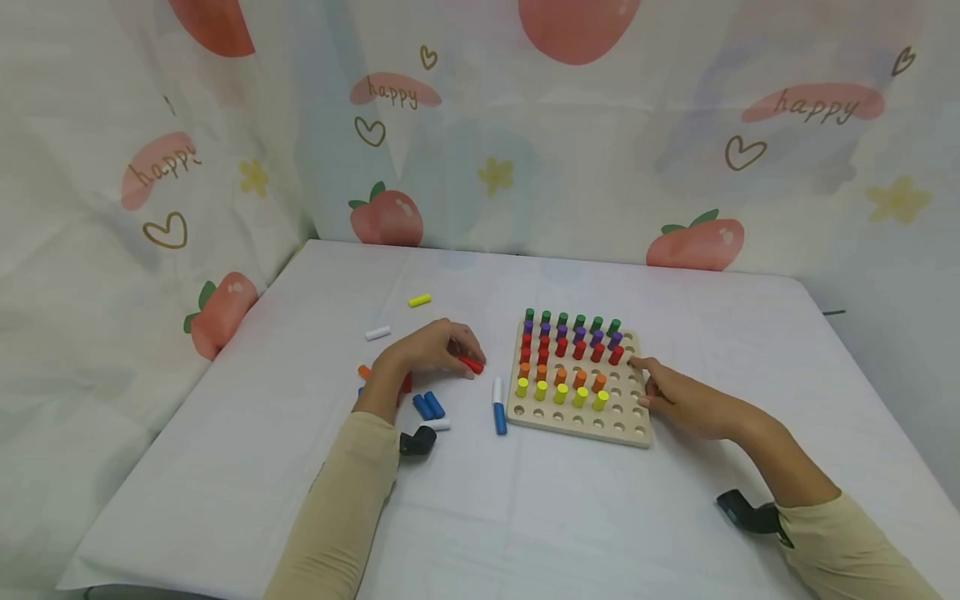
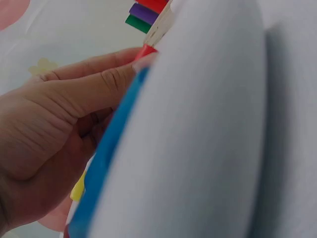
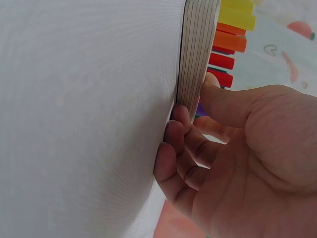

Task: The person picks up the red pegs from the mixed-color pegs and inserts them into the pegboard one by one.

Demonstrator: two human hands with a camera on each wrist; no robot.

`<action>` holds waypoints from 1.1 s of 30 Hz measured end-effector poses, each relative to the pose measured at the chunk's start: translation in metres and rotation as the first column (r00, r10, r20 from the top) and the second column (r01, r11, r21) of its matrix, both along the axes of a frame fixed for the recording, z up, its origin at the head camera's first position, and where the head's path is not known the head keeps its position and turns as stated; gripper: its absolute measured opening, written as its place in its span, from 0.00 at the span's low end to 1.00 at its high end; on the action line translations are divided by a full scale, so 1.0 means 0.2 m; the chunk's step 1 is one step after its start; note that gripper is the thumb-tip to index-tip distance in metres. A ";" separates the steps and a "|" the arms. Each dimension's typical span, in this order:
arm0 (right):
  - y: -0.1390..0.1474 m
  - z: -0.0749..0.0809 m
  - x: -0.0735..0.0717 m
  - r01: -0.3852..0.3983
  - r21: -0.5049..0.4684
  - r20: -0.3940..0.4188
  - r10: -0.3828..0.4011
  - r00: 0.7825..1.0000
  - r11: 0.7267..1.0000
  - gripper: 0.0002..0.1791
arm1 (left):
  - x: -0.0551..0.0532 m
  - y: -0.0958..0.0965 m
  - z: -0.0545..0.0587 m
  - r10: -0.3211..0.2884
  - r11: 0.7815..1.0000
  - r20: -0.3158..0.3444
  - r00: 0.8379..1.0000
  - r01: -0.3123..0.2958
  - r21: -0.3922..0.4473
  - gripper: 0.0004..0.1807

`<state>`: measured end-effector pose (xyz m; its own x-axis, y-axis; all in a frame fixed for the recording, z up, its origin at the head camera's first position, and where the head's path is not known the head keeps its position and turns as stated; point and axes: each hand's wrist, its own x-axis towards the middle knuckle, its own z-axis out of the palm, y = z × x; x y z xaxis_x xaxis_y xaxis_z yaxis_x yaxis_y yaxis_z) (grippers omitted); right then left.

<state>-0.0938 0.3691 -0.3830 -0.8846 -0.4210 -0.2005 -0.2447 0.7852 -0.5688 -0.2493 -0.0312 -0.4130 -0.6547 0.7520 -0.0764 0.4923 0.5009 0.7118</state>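
Note:
My left hand (image 1: 438, 346) pinches a red peg (image 1: 471, 364) between thumb and fingers, just above the table and left of the wooden pegboard (image 1: 585, 430). In the left wrist view the tip of that red peg (image 2: 146, 51) sticks out past the fingertips. The board bears rows of upright green, purple, red, orange and yellow pegs (image 1: 561, 394), with bare holes along its front and right. My right hand (image 1: 686, 402) grips the board's right edge. In the right wrist view its thumb lies on the top face and its curled fingers meet the side (image 3: 195, 59) low down.
Loose blue pegs (image 1: 429, 406) and a white peg (image 1: 437, 425) lie near the left forearm. A white peg (image 1: 498, 390) and a blue peg (image 1: 500, 419) lie end to end beside the board. Farther back are a white peg (image 1: 378, 332) and a yellow peg (image 1: 420, 300).

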 end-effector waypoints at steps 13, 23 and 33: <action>-0.01 0.00 0.00 0.003 0.006 0.012 -0.003 1.000 1.000 0.37 | 0.00 0.00 -0.01 0.055 0.998 0.016 0.998 -0.055 0.017 0.08; 0.00 0.00 -0.01 0.001 0.019 0.004 -0.001 1.000 1.000 0.37 | 0.00 -0.03 0.00 0.147 0.980 0.015 0.989 -0.147 0.137 0.09; 0.01 -0.02 -0.01 0.003 0.027 0.001 -0.003 1.000 1.000 0.37 | 0.01 -0.02 0.06 0.270 0.907 0.065 0.961 -0.277 0.319 0.10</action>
